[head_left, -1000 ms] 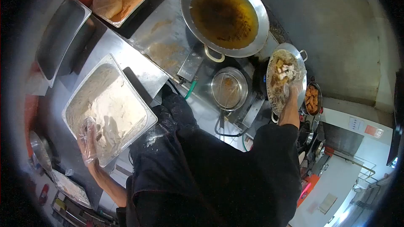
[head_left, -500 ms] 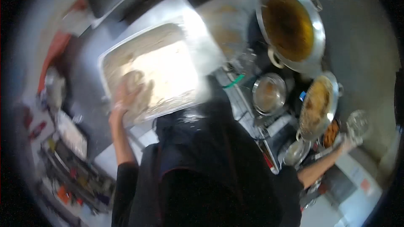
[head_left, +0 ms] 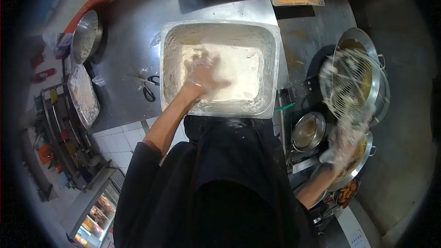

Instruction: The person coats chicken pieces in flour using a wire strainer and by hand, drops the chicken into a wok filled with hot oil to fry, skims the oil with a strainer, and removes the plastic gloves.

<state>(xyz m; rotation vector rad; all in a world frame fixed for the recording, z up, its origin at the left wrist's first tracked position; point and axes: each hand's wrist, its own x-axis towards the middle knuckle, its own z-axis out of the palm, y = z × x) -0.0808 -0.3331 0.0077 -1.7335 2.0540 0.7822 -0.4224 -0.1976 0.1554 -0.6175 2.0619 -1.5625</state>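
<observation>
"Working the powder (head_left: 241, 70), that left hand (head_left: 202, 79)?"

"Apparently: gloved fingers spread over it, in a tub (head_left: 268, 71) at the bench's (head_left: 128, 41) front right corner."

"And farther right?"

"A wire skimmer (head_left: 342, 87) blurs across the large pan (head_left: 370, 49), the right hand (head_left: 344, 147) below, its grip too smeared to tell. Clearing the rim seems to call for steadiness."

It's looking every bit a commercial kitchen: a tub (head_left: 271, 64) of flour (head_left: 243, 69) is resting on a steel counter (head_left: 131, 32), wide pans (head_left: 365, 40) are crowding the right side, fried pieces (head_left: 347, 191) are lying close by.
</observation>
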